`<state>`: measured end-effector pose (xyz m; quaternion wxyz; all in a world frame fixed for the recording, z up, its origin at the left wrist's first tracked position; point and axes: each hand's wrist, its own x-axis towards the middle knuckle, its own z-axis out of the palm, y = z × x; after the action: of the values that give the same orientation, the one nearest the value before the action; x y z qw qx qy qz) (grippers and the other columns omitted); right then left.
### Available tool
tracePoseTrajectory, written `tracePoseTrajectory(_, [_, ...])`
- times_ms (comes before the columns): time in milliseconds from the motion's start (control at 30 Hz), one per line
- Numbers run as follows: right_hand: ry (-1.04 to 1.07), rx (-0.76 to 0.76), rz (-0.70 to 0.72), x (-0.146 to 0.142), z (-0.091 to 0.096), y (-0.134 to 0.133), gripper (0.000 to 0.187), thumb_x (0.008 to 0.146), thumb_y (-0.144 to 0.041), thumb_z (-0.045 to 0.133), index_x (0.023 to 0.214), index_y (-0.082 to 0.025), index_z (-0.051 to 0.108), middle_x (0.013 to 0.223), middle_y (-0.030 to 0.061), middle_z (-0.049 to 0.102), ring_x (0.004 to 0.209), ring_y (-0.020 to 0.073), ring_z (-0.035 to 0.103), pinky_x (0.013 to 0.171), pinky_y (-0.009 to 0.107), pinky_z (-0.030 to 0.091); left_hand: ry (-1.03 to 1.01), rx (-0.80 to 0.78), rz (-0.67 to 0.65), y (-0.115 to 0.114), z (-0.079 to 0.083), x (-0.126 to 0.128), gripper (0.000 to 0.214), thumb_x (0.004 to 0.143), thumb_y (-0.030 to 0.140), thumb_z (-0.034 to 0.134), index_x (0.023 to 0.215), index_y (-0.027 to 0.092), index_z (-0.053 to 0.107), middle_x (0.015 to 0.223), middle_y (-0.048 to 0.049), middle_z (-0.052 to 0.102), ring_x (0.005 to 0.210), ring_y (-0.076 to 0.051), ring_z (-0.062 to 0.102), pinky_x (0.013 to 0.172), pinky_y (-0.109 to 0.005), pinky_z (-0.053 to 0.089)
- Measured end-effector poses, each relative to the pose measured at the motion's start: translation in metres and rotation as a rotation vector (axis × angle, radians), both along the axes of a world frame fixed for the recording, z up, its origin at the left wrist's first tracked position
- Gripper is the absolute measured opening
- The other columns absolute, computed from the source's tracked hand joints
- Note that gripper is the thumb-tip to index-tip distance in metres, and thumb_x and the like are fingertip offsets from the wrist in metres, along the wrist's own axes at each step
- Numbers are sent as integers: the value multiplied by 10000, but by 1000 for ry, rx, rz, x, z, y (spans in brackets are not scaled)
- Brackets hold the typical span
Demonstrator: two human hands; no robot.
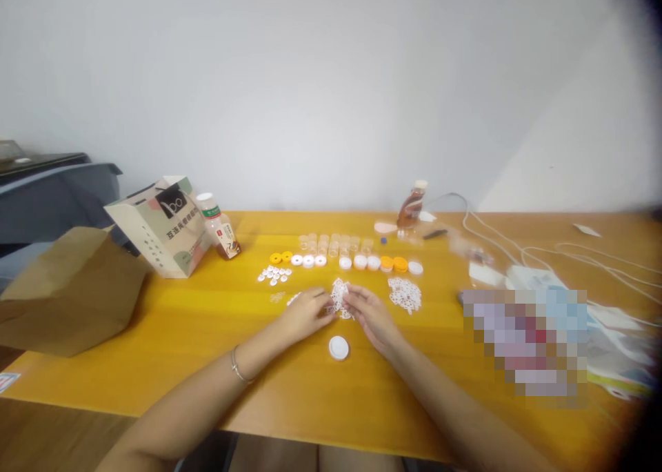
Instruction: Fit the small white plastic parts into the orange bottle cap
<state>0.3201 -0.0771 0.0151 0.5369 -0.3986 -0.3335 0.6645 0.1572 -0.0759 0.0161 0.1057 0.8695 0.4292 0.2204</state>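
Observation:
My left hand and my right hand meet over the yellow table, fingers pinched together on a small white lattice piece held between them. A white round cap lies just in front of my hands. To the right sits a pile of white lattice pieces. A cluster of small white rings lies to the left. Behind them runs a row of yellow, white and orange caps, with small clear vials farther back.
A printed paper bag and a brown paper bag stand at the left, a drink bottle beside them. Another bottle stands at the back. White cables and papers cover the right side.

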Motion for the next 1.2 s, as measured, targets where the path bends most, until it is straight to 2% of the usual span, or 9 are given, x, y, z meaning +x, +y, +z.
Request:
tracePoseTrajectory(200, [25, -5, -14, -2, 1, -2, 242, 567, -167, 715, 781, -191, 604, 664, -26, 623, 623, 99, 591, 685, 224, 500, 74, 41, -9, 2, -9, 3, 151, 813, 252, 448, 793, 163, 569, 767, -38, 533, 716, -146, 510, 659, -240, 384])
tracePoseTrajectory(333, [20, 4, 3, -2, 1, -3, 221, 594, -170, 696, 796, -190, 609, 680, -20, 629, 652, 107, 607, 701, 226, 507, 19, 28, -18, 2, -4, 0, 138, 795, 211, 464, 764, 162, 588, 760, -40, 551, 715, -141, 521, 667, -236, 390])
tracePoseTrajectory(567, [-9, -27, 27, -2, -1, -1, 212, 595, -169, 694, 793, -174, 619, 744, -4, 657, 683, 108, 619, 755, 240, 492, -439, -141, 44, 4, 15, -5, 150, 769, 265, 524, 792, 150, 617, 771, -35, 620, 705, -126, 554, 637, -214, 409])
tracePoseTrajectory(667, [-21, -10, 59, -3, -2, -1, 221, 589, -195, 703, 796, -176, 628, 775, 3, 665, 722, 119, 624, 776, 257, 481, -592, -305, 53, 5, 14, -1, 171, 735, 288, 569, 783, 137, 633, 738, -39, 644, 654, -125, 563, 595, -209, 411])
tracePoseTrajectory(800, [-37, 25, 124, -4, -2, -2, 255, 567, -234, 725, 804, -188, 642, 808, 7, 672, 764, 133, 626, 800, 281, 465, -786, -470, 42, 6, 7, 5, 147, 706, 253, 593, 760, 124, 636, 736, -42, 651, 690, -136, 583, 676, -233, 441])
tracePoseTrajectory(1200, [-125, 82, 181, -3, -2, -3, 272, 571, -226, 722, 834, -205, 655, 730, -2, 677, 770, 144, 627, 771, 281, 465, -932, -496, 166, 7, -1, 9, 156, 686, 265, 604, 743, 126, 646, 732, -39, 651, 689, -133, 578, 685, -234, 443])
